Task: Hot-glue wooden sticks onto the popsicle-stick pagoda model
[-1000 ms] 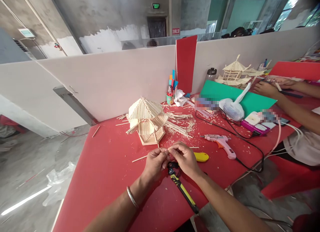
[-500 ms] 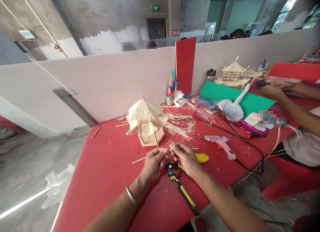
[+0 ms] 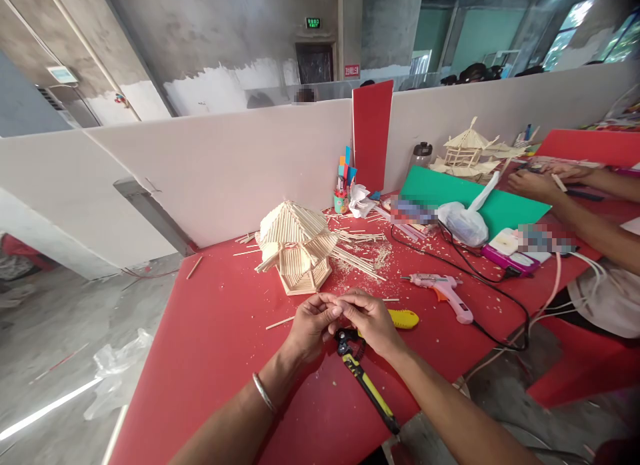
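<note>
1. Head view: the left hand (image 3: 311,323) and right hand (image 3: 374,321) meet at the fingertips above the bench (image 3: 225,378), forearms angled inward.
2. Each is pinched closed; I can't tell what, if anything, lies between.
3. Fine fingertip work seems in hand, calling for a light, steady pinch.
4. The stick pavilion (image 3: 300,226) stands just beyond them; the pliers (image 3: 369,388) lie nearer the wearer.

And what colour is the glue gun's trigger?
The trigger is orange; it shows best in the head view.

A slim, shiny silver bangle (image 3: 263,393) circles the left forearm (image 3: 233,421); the right forearm (image 3: 450,401) is bare.
</note>
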The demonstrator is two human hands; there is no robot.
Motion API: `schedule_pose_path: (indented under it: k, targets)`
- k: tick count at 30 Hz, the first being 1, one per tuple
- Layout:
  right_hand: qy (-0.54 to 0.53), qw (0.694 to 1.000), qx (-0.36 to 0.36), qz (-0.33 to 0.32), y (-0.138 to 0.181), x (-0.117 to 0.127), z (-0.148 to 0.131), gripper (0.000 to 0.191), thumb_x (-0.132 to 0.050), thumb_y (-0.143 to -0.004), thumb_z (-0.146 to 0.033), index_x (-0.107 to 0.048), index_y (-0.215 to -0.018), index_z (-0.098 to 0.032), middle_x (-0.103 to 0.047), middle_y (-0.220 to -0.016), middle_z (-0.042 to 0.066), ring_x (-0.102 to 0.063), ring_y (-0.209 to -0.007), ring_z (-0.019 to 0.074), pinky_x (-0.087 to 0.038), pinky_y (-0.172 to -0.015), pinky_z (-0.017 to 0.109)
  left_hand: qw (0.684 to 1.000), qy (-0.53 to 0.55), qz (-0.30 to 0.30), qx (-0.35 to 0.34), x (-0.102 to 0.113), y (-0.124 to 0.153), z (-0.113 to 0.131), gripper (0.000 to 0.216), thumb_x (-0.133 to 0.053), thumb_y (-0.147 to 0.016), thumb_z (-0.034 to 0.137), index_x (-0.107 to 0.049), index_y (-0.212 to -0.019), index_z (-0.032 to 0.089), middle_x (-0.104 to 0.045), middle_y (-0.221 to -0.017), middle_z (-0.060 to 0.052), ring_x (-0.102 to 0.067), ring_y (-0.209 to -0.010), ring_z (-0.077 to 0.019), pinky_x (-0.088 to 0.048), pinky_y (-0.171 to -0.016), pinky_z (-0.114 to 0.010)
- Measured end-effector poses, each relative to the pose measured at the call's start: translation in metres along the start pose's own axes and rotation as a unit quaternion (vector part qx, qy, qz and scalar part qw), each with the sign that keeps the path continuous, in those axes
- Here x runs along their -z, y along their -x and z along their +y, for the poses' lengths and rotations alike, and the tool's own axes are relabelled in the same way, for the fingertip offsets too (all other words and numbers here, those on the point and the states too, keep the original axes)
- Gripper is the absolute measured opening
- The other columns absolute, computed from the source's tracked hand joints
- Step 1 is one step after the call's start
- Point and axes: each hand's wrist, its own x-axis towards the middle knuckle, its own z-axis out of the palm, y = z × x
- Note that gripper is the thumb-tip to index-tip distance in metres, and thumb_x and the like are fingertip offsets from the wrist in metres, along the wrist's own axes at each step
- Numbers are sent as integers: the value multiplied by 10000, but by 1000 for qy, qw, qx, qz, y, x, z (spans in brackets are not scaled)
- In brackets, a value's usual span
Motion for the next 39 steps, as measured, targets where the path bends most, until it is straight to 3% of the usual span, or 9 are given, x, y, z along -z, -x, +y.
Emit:
schedule_pose_path:
  k: [5,9,12,17,22,26,30,35,39]
  targets:
    - [36,999,5,19,13,0,-6,378,-476,-942,-469,-639,-1192,-236,-644,-1085,69,-612,-861,154,-510,-708,253,1000,11,3,4,2,0,2,385,-866,-608,285,-689,-904,114,-609,-603,15,-436,-433,-30,-272,-417,-158]
    - [186,981,48,-6,35,4,-21,294,-440,-962,-408,-633,-1100,-234,-659,-1012,67,-619,-910,171,-510,-795,287,999,17,27,-5,0,1,8,366,-859,-614,332,-662,-840,122,-611,-618,21,-418,-422,-30,-273,-410,-168]
    - [359,929,74,-48,56,9,-24,299,-556,-890,-439,-622,-1119,-258,-652,-1069,69,-609,-987,225,-498,-851,368,999,15,25,-16,1,1,11,359,-845,-636,356,-612,-808,143,-651,-690,8,-429,-408,-33,-276,-401,-174]
    - [563,821,87,-5,90,21,1,860,-806,-562,-564,-562,-1304,-207,-559,-1327,189,-530,-1183,418,-455,-921,533,998,55,22,-14,10,-2,10,378,-870,-605,331,-575,-746,142,-657,-755,-3,-441,-422,-25,-252,-382,-160]
    - [607,786,97,-59,103,34,19,940,-798,-521,-569,-528,-1353,-222,-580,-1304,193,-568,-1124,416,-479,-850,499,995,100,12,12,13,-3,11,347,-890,-580,280,-629,-749,126,-550,-581,41,-363,-410,-11,-238,-371,-142]
    - [621,780,78,-7,103,27,19,768,-741,-563,-393,-571,-1291,-220,-622,-1224,173,-582,-1083,397,-480,-844,491,991,128,15,25,12,-3,13,354,-898,-559,231,-647,-785,125,-606,-678,19,-374,-435,-2,-274,-381,-134]
    - [608,792,43,16,100,22,20,790,-674,-543,-271,-546,-1320,-202,-606,-1230,178,-579,-1108,384,-492,-861,466,990,141,4,26,11,-3,16,333,-886,-577,224,-616,-747,130,-603,-689,24,-355,-426,5,-270,-373,-129]
    - [530,847,-38,-3,92,39,10,776,-635,-604,-288,-516,-1365,-197,-540,-1334,176,-599,-1120,353,-525,-848,434,989,146,-4,29,13,-3,19,314,-870,-607,219,-596,-731,128,-579,-689,30,-349,-434,6,-274,-367,-119]
    - [345,932,-105,-25,79,62,-13,676,-645,-676,-344,-543,-1337,-245,-623,-1206,133,-639,-1032,283,-537,-837,381,983,183,4,25,15,-3,19,322,-874,-603,205,-593,-737,122,-566,-718,25,-368,-472,8,-282,-382,-102]
